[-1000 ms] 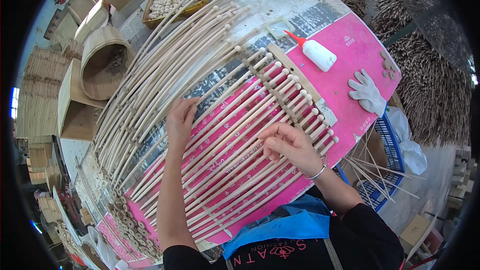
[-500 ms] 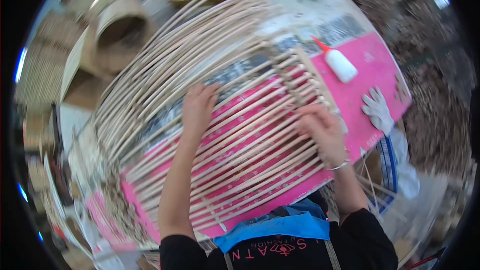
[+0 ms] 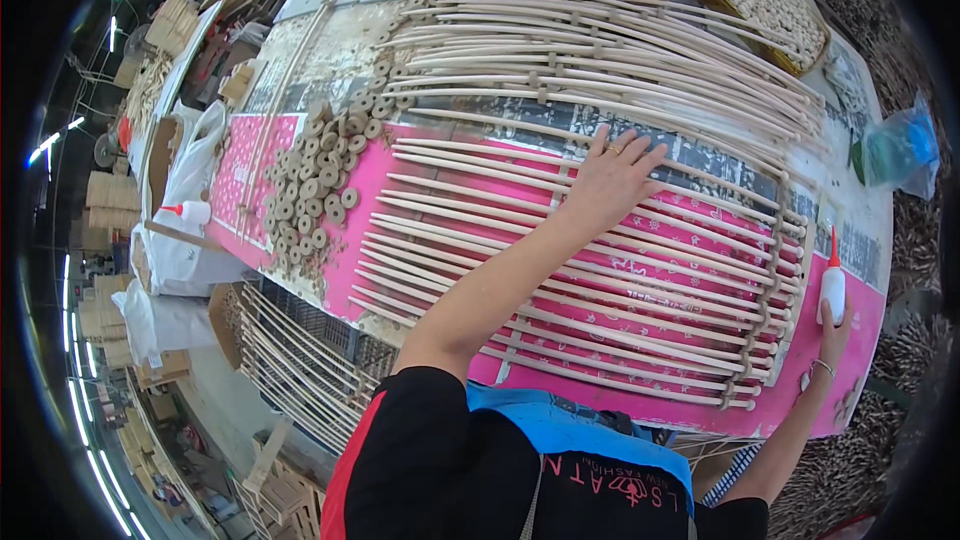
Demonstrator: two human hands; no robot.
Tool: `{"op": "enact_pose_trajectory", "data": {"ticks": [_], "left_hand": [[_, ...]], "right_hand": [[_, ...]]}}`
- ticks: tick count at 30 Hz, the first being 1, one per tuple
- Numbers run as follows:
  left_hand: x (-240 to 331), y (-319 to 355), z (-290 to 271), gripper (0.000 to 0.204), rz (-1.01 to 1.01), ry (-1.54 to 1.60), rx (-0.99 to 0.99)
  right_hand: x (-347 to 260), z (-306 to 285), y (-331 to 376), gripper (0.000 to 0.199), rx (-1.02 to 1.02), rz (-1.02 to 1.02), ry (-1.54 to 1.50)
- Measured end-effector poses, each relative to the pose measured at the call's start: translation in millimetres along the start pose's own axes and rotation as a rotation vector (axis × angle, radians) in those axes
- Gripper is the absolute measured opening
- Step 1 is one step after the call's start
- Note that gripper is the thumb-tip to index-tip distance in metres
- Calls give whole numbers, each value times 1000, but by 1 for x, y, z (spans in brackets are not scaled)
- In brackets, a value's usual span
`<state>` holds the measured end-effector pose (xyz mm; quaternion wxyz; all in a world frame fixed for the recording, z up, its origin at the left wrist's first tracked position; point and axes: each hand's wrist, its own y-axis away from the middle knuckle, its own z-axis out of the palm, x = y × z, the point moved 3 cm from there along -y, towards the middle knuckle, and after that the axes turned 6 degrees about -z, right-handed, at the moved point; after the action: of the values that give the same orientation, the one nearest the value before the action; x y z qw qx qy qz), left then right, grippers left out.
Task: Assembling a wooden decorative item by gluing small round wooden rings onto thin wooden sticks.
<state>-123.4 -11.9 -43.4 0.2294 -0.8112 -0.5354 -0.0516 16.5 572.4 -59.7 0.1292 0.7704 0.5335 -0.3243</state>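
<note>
A row of pale wooden dowels (image 3: 620,285) lies side by side on a pink sheet (image 3: 385,165). Small wooden rings (image 3: 765,290) sit on them near their right ends, beside a wooden strip (image 3: 793,315). My left hand (image 3: 615,180), fingers spread, rests on the far dowels of the row. At the right, my right hand (image 3: 833,336) has its fingers round the lower part of a white glue bottle (image 3: 832,290) with a red nozzle, which stands roughly upright. My palm and part of that grip are hidden.
Beyond the row lies a thick bundle of dowels (image 3: 620,65). Loose wooden rings (image 3: 320,180) are heaped at the left. A basket of small pale pieces (image 3: 765,10) stands far right, near a clear plastic bag (image 3: 900,150). Another red-tipped bottle (image 3: 188,211) sits at the far left.
My right hand has left the ringed dowel ends and now grasps the glue bottle. My left hand stays at the far dowels. The whole view has turned and shows more of the left side.
</note>
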Motion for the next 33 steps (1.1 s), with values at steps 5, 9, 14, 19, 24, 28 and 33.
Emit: {"op": "enact_pose_trajectory", "data": {"ticks": [5,9,14,19,24,28,33], "left_hand": [[-7,4,-3,58,-60,18,17],[-20,14,-15,58,-67,30,34],[-36,23,-12,57,-79,56,127],[-33,21,-14,51,-103,30,80],[-34,20,0,50,-126,110,198],[-35,16,-18,45,-177,290,309],[-39,17,-15,50,-237,492,383]], "right_hand": [[23,-22,-12,66,12,328,-390],[-62,-8,-20,69,-21,244,-777],[-248,79,-17,75,-332,-122,-829],[-448,176,25,59,-605,-428,-571],[-530,252,42,60,-712,-669,-443],[-545,284,47,60,-651,-845,-380],[-556,300,56,61,-615,-892,-292]]}}
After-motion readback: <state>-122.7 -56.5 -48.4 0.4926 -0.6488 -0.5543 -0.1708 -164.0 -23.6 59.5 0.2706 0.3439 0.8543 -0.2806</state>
